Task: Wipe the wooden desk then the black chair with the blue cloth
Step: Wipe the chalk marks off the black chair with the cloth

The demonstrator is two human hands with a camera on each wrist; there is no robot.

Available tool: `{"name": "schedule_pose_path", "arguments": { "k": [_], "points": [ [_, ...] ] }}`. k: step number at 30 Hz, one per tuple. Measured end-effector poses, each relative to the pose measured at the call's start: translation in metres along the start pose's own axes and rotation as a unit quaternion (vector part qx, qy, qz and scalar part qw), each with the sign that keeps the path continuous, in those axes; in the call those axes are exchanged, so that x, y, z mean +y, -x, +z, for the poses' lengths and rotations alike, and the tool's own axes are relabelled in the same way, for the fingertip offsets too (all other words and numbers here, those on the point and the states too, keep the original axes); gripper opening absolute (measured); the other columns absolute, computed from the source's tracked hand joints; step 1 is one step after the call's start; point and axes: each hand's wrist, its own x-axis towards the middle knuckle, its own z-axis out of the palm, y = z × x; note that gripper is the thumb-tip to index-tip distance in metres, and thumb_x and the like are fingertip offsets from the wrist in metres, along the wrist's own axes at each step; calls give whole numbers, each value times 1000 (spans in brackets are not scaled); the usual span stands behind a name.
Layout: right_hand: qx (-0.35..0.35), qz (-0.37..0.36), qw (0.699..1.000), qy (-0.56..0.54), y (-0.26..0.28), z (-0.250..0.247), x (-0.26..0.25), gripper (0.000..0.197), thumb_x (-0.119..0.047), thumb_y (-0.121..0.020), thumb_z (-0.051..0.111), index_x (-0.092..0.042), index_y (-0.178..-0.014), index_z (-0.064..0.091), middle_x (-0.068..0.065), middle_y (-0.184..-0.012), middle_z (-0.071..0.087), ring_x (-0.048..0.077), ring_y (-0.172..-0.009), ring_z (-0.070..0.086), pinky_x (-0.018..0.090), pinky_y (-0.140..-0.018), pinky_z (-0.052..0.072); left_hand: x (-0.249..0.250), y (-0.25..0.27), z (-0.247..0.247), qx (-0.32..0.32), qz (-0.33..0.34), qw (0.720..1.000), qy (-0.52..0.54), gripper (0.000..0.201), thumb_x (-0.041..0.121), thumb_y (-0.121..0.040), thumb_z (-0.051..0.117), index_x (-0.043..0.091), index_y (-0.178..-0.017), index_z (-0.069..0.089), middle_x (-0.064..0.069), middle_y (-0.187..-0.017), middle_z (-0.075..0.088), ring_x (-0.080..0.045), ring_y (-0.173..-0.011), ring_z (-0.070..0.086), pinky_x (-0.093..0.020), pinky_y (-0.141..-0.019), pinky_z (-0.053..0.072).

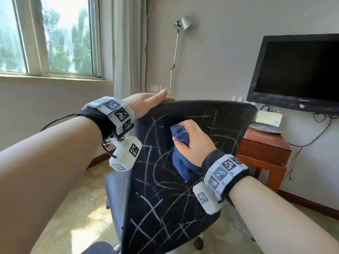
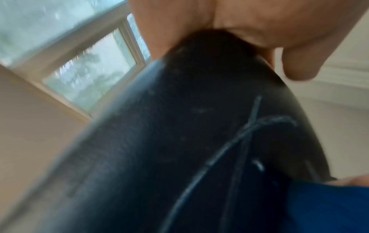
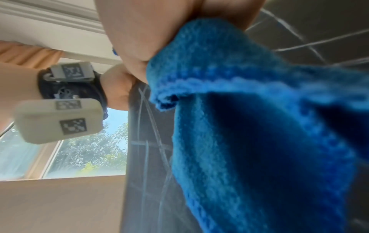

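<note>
The black chair (image 1: 183, 195) shows me the rear of its backrest, crossed by many pale chalk-like lines. My left hand (image 1: 146, 102) grips the backrest's top left corner, thumb on the near side; the left wrist view shows the same hold, left hand (image 2: 229, 34) over the chair's edge (image 2: 179, 126). My right hand (image 1: 190, 142) holds the bunched blue cloth (image 1: 180, 154) against the upper middle of the backrest, with a tail hanging down. In the right wrist view the blue cloth (image 3: 249, 118) fills the frame beneath the right hand (image 3: 159, 34).
A reddish wooden side table (image 1: 264, 153) stands right of the chair under a dark wall TV (image 1: 297, 74), carrying a tray and white box. A floor lamp (image 1: 176, 57) and curtain stand behind. The window (image 1: 45, 35) is at left, pale carpet below.
</note>
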Motion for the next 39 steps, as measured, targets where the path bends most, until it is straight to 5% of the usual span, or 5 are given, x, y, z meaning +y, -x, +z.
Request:
{"name": "schedule_pose_path", "arguments": {
  "k": [8, 20, 28, 33, 39],
  "points": [
    [135, -67, 979, 141, -35, -12, -26, 24, -11, -80, 59, -9, -104, 56, 4, -101, 54, 20, -80, 55, 25, -71, 39, -49, 21, -58, 76, -97, 986, -114, 41, 47, -98, 34, 24, -117, 62, -2, -110, 63, -20, -101, 55, -25, -87, 36],
    [110, -271, 945, 148, -59, 28, -12, 34, -21, -66, 61, -17, -97, 46, 6, -92, 61, 23, -70, 55, 32, -65, 44, -88, 9, -77, 92, -140, 983, -77, 58, 72, -71, 50, 23, -96, 67, 0, -92, 67, -23, -96, 61, -29, -80, 46],
    [-61, -179, 972, 137, -54, -23, -15, 55, -12, -48, 83, -17, -95, 55, 7, -93, 62, 25, -74, 63, 34, -68, 53, -40, 15, -77, 24, -207, 974, -94, 42, 60, -84, 52, 30, -108, 66, 13, -98, 62, -12, -98, 59, -26, -84, 45],
    [-15, -81, 991, 103, -38, -36, -19, 50, 2, -52, 82, -7, -96, 60, 16, -103, 60, 31, -82, 63, 44, -75, 56, -28, 18, -62, 10, -145, 981, -130, 41, 54, -92, 42, 27, -112, 65, 10, -102, 62, -11, -93, 56, -26, -79, 43],
    [26, 62, 992, 108, -6, -42, 2, 79, -10, -81, 67, -26, -146, 24, 4, -157, -1, 26, -116, 54, 26, -80, 49, -28, 24, -31, 84, -83, 971, -206, 36, 47, -96, 38, 16, -101, 56, -3, -92, 56, -23, -86, 53, -28, -70, 35]
  ]
}}
